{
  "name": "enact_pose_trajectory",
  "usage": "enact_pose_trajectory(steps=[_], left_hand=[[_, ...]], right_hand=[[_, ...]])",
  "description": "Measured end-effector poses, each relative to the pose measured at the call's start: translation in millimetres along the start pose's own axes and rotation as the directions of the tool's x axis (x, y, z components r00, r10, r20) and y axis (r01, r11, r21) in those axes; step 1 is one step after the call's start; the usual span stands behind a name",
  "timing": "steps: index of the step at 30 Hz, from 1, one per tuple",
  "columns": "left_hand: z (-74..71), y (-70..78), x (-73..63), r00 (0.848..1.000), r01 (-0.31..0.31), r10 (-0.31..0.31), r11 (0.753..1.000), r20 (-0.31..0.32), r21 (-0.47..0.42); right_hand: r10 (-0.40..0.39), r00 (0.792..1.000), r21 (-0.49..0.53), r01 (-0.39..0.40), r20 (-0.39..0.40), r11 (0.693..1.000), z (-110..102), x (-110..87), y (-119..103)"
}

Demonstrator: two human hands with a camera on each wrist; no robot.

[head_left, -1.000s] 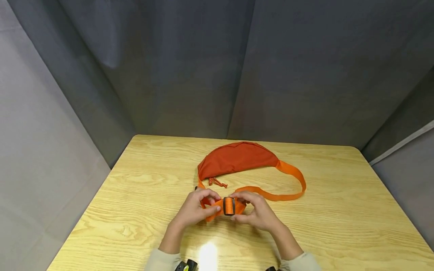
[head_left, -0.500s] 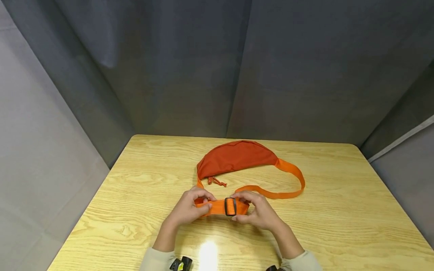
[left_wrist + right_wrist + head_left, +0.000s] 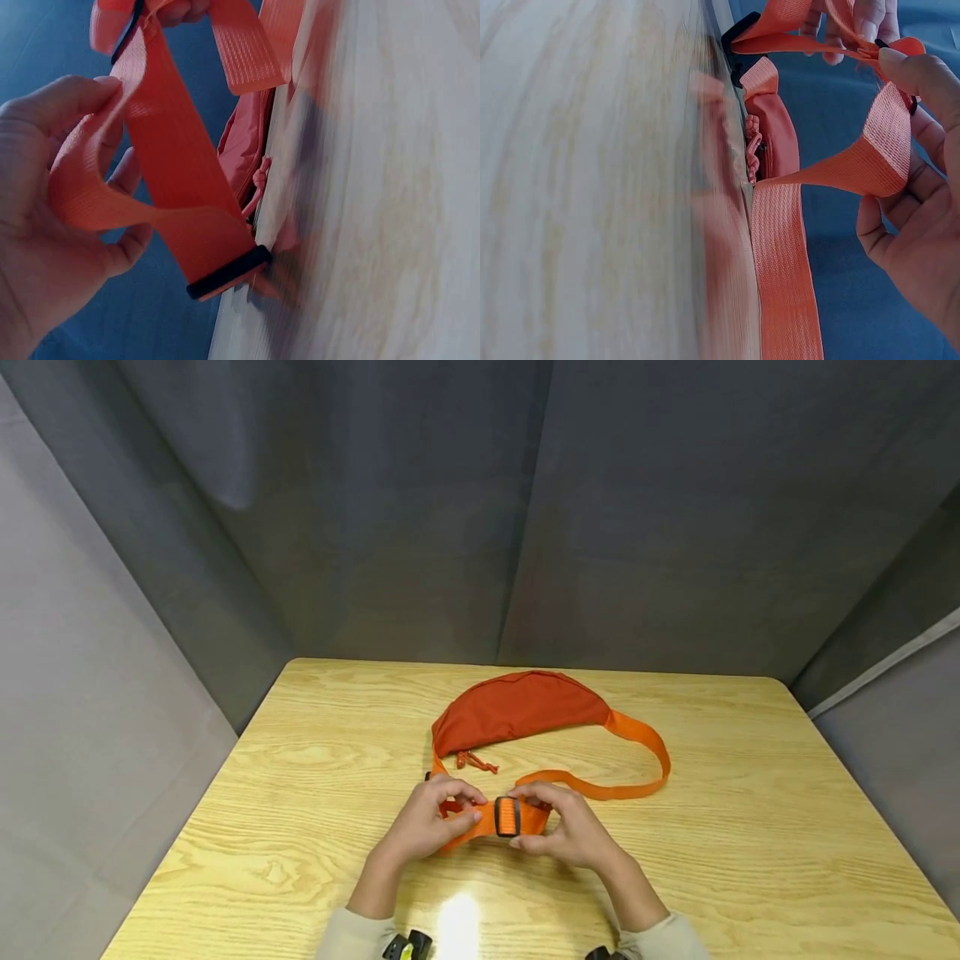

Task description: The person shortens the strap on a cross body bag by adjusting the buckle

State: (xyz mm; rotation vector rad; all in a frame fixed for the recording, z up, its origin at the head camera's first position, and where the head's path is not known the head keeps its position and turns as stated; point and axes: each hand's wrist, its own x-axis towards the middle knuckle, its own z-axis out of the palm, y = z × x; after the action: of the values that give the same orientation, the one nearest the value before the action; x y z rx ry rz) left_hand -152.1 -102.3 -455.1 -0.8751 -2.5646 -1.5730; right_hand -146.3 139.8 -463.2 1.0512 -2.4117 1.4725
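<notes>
A red waist bag (image 3: 525, 710) lies on the table, its orange strap (image 3: 652, 743) looping round toward me. My right hand (image 3: 572, 828) pinches the strap at a black slider (image 3: 498, 818), thumb below and fingers above. Left of the slider, my left hand (image 3: 426, 823) grips the same webbing between thumb and fingers. Seen from the left wrist, the webbing (image 3: 180, 165) bows into a slack curve by the palm. Below it hangs a black buckle piece (image 3: 229, 272), close to the table. The right wrist view shows the strap folded inside my right fingers (image 3: 922, 75).
A red cord zipper pull (image 3: 477, 762) lies below the bag's left end. The wooden table (image 3: 750, 793) extends to both sides, its far edge behind the bag. Dark grey curtains (image 3: 390, 527) enclose the back and sides.
My left hand first slid left, drawing the webbing straight, then came back right toward the slider, and the webbing slackened. The right hand stays nearly in place. The bag lies still.
</notes>
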Motion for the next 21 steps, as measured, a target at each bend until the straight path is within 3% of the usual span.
enact_pose_trajectory(steps=[9, 16, 21], left_hand=[[-14.2, -4.2, -3.4, 0.999, 0.034, -0.035, 0.998, -0.026, -0.053], [-21.0, -5.3, -4.6, 0.999, 0.043, -0.043, 0.999, -0.006, -0.030], [-13.7, -3.8, -4.7, 0.999, -0.016, 0.016, 1.000, -0.043, -0.019]], right_hand=[[0.043, 0.999, -0.047, -0.043, -0.017, 0.998, -8, -1.8, -2], [0.041, 0.999, -0.038, -0.041, 0.002, 0.998, -8, -1.9, -3], [0.033, 0.999, -0.040, -0.034, -0.026, 0.999, -6, -2.9, -1]])
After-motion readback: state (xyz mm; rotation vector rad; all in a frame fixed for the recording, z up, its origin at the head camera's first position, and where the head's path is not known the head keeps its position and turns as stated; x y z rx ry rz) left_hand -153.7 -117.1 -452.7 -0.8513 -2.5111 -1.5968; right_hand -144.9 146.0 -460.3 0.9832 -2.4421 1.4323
